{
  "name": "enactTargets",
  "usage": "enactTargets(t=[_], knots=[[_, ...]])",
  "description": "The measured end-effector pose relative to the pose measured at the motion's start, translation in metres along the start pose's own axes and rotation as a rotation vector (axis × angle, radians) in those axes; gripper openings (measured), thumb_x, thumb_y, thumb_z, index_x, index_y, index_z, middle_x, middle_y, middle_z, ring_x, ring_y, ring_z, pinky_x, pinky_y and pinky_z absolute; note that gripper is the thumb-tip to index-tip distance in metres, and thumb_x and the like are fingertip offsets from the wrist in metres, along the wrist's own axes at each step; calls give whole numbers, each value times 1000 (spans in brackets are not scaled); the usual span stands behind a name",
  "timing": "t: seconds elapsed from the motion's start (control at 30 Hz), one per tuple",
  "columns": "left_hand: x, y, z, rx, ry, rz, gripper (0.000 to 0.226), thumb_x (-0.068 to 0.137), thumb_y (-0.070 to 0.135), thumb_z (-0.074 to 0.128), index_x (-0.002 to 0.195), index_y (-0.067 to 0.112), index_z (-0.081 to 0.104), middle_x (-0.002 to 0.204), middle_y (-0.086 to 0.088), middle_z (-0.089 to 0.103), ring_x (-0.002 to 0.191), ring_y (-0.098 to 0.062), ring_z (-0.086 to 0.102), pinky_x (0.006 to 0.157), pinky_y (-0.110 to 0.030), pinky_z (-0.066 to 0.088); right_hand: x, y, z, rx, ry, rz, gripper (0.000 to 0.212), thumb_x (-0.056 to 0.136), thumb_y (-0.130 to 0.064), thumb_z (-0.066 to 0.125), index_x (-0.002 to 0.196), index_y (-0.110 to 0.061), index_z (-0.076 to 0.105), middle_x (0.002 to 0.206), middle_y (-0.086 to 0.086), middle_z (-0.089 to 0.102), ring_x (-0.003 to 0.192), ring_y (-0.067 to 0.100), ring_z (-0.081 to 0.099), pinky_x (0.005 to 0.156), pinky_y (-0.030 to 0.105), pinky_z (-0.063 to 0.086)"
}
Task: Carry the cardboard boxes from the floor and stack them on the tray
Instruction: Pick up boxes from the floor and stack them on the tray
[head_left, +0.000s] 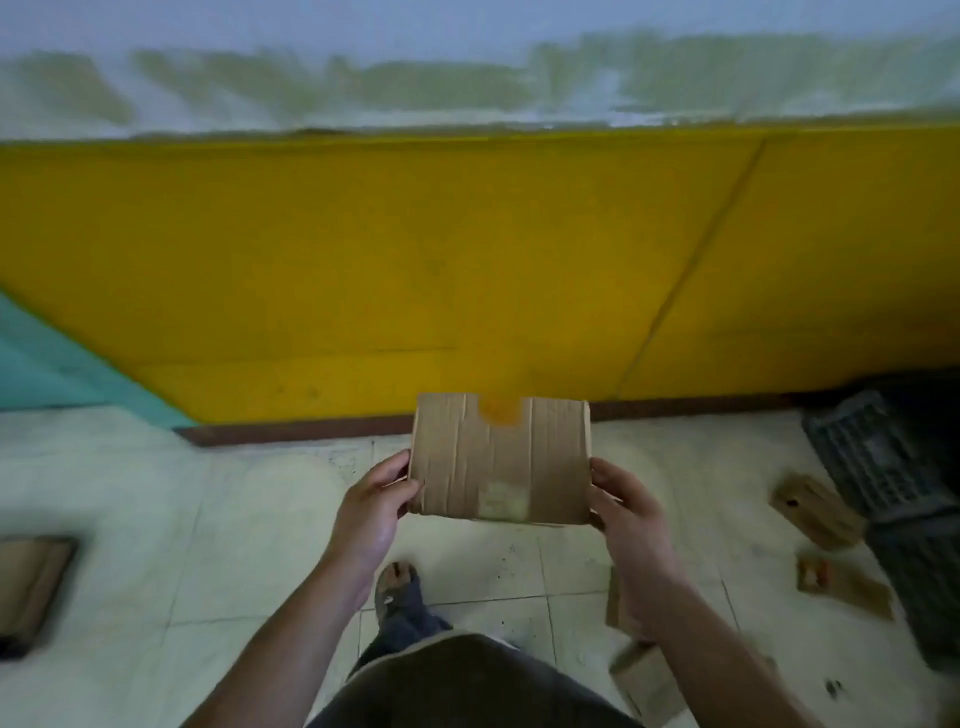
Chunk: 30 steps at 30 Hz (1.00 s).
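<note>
– While the left hand (374, 509) and the right hand (628, 512) pinch the cardboard box (498, 462) only at its lower side edges, in the air above the floor (234, 519), what can go wrong?

– It may tip forward and slip out, because the grip is shallow. Also the loose boxes (815, 512) lying at the right, not far from the foot (397, 587), may trip the person during the walk.

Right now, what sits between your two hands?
In the head view, one cardboard box fills the gap; left hand and right hand grip its opposite edges.
</note>
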<state>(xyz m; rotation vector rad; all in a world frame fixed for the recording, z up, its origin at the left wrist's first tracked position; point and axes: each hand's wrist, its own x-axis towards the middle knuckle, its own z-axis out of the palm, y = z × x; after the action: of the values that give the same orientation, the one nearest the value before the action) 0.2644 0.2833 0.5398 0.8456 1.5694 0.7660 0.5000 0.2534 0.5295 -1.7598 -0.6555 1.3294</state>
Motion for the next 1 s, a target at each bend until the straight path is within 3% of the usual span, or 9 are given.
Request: enactTargets(t=[0.17, 0.3, 0.4, 0.6, 0.67, 0.77, 0.87, 1.0], knots=[[-50, -19, -50, -151, 198, -21, 36, 93, 8, 53, 100, 40, 67, 105, 15, 69, 100, -10, 63, 82, -28, 49, -19, -15, 49, -119, -196, -100, 31, 97, -9, 52, 104, -34, 68, 110, -5, 69, 103, 16, 63, 92, 39, 53], [-90, -42, -105, -308, 385, -25, 31, 93, 9, 54, 105, 34, 69, 111, 9, 69, 103, -16, 64, 85, -33, 50, -44, -21, 109, -221, -343, -147, 25, 95, -18, 59, 97, -41, 67, 110, -9, 68, 102, 15, 64, 92, 45, 53], [-119, -62, -145, -392, 486, -14, 29, 95, 10, 54, 110, 30, 68, 114, 7, 68, 102, -18, 64, 89, -37, 50, -66, -15, 158, -281, -434, -181, 23, 93, -19, 61, 106, -37, 68, 114, -9, 67, 104, 15, 63, 93, 44, 52], [-172, -109, -234, -478, 637, -36, 38, 94, 5, 50, 91, 37, 70, 84, 19, 73, 91, -18, 65, 83, -35, 52, -127, 14, 257, -418, -589, -236, 26, 94, -18, 59, 108, -40, 64, 115, -11, 65, 105, 10, 59, 85, 34, 52], [-188, -125, -267, -511, 682, -42, 37, 94, 6, 50, 94, 37, 69, 95, 14, 72, 93, -19, 65, 82, -34, 53, -149, 25, 292, -459, -630, -248, 25, 95, -19, 59, 112, -36, 63, 114, -9, 64, 106, 12, 59, 86, 34, 51], [-206, -150, -313, -562, 741, -56, 33, 95, 9, 51, 107, 35, 66, 115, 8, 66, 100, -20, 64, 93, -41, 52, -178, 37, 342, -502, -696, -255, 28, 95, -17, 58, 117, -33, 62, 114, -9, 61, 107, 14, 57, 93, 38, 49], [-217, -169, -350, -608, 782, -61, 33, 94, 7, 51, 106, 34, 66, 115, 8, 66, 101, -21, 64, 90, -40, 53, -200, 47, 383, -524, -759, -250, 28, 93, -15, 59, 106, -40, 61, 111, -13, 62, 103, 8, 58, 90, 35, 48], [-218, -187, -387, -668, 817, -78, 34, 94, 7, 50, 114, 29, 66, 117, 6, 66, 104, -20, 63, 80, -31, 52, -212, 55, 432, -591, -819, -250, 28, 94, -16, 59, 113, -37, 60, 114, -12, 62, 106, 10, 57, 94, 37, 49]])
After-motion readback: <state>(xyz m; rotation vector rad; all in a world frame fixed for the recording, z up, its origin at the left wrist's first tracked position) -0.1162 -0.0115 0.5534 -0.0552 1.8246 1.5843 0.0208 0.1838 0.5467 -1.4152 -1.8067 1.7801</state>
